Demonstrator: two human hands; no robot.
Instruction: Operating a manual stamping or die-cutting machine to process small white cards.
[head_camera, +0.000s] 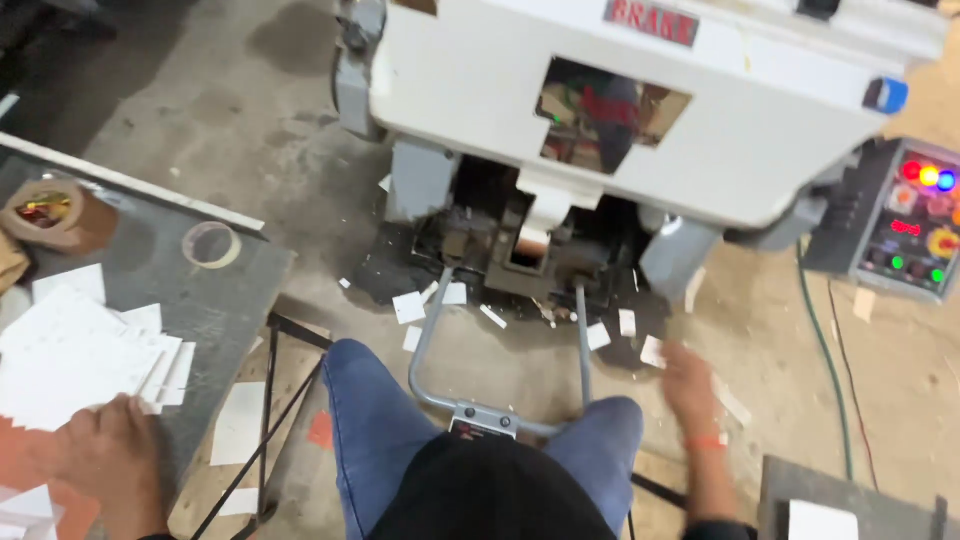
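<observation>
White paper sheets (70, 355) on the tabletop (200, 290) are pressed under the left hand (105, 455), fingers flat; the right hand (690, 385) is blurred, grip can't be told.

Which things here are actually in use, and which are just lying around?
In use:
left hand on the white card stack
right hand, blurred, nearest the scattered cards
white machine

Lying about:
tape roll
brown roll
control panel
</observation>
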